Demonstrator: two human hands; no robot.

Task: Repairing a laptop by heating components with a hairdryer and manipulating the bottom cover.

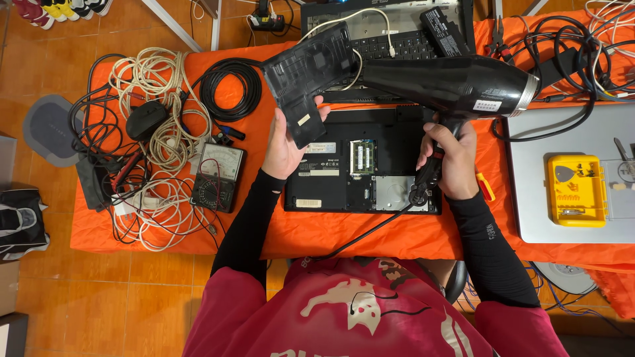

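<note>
My left hand [286, 149] holds up a black plastic laptop bottom cover [311, 79] above the table. My right hand [453, 158] grips the handle of a black hair dryer [456, 86], whose nozzle points left at the cover. The dryer's black cord [370, 231] runs down off the table's front edge. Below both hands lies an opened black laptop [364, 165], bottom side up, with memory modules and an empty drive bay showing.
Orange cloth covers the table [370, 238]. At left lie tangled white and black cables [165, 132], a mouse [145, 119] and an analog multimeter [218, 175]. A silver laptop [569, 172] with a yellow tool box [577, 190] sits at right. Another laptop [397, 33] lies behind.
</note>
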